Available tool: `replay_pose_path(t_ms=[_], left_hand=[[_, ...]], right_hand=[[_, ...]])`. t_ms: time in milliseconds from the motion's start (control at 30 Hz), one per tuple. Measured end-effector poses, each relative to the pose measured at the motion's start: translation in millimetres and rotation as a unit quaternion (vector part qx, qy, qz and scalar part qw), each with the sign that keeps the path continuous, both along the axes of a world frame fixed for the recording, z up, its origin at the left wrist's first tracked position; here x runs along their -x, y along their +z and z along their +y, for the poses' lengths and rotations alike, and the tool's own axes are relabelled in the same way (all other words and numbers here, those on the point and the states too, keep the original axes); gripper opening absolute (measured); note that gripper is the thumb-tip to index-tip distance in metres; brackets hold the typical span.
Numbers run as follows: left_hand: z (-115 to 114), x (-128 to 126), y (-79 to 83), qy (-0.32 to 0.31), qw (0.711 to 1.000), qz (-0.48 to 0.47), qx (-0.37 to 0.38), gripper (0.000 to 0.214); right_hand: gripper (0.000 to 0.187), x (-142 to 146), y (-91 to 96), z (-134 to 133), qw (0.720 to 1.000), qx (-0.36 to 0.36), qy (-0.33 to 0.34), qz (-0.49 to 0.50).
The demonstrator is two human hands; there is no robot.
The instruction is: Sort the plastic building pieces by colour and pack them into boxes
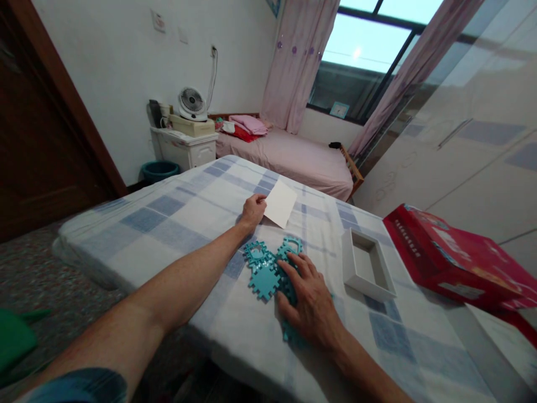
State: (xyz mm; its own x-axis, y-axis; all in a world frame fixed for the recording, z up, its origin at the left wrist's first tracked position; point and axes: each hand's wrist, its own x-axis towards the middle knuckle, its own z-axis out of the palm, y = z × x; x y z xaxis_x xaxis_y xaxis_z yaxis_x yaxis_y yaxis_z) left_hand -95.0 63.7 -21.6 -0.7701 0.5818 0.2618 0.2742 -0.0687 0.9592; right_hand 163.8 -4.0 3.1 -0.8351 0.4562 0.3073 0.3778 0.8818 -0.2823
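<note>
My left hand [253,211] reaches far across the checked bedspread [176,224] and pinches the near corner of a white card [281,203], which lies slightly lifted. My right hand [308,302] rests palm down, fingers spread, on a cluster of teal notched puzzle tiles [263,268] lying flat on the bed. Some tiles are hidden under that hand.
A shallow white box tray [367,267] lies just right of the tiles. A red box lid [453,260] sits at the right edge. Beyond are a pink bed [302,157], a white nightstand [184,148] with a small fan [192,102], and a teal bin [158,169].
</note>
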Motion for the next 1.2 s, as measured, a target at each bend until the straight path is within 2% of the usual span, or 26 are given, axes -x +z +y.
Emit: replay_pose_path(t_ms=[200, 467, 600, 800, 1000, 1200], left_hand=[[-2.6, -1.6, 3.4, -0.003, 1.000, 0.006, 0.010, 0.032], [-3.3, -1.6, 2.8, -0.003, 1.000, 0.010, 0.004, 0.031], [-3.5, -1.4, 1.8, -0.004, 1.000, 0.008, 0.002, 0.033], [-2.4, -0.9, 0.5, -0.006, 1.000, 0.012, 0.004, 0.033], [-2.5, 0.0, 0.1, -0.007, 1.000, 0.016, 0.010, 0.033], [-3.1, -0.6, 0.5, -0.008, 0.999, 0.027, 0.015, 0.034]], right_hand=[[0.040, -5.5, 7.4, 11.7, 0.996, 0.045, 0.016, 0.080], [0.027, -9.6, 15.2, 23.0, 0.982, 0.106, -0.036, 0.153], [0.022, -11.9, 15.2, 28.5, 0.978, 0.095, -0.066, 0.174], [0.016, -14.6, 10.8, 35.8, 0.983, 0.074, -0.091, 0.141], [0.018, -15.4, 6.9, 39.6, 0.978, 0.068, -0.123, 0.151], [0.022, -21.0, 19.5, 51.6, 0.960, 0.056, -0.168, 0.218]])
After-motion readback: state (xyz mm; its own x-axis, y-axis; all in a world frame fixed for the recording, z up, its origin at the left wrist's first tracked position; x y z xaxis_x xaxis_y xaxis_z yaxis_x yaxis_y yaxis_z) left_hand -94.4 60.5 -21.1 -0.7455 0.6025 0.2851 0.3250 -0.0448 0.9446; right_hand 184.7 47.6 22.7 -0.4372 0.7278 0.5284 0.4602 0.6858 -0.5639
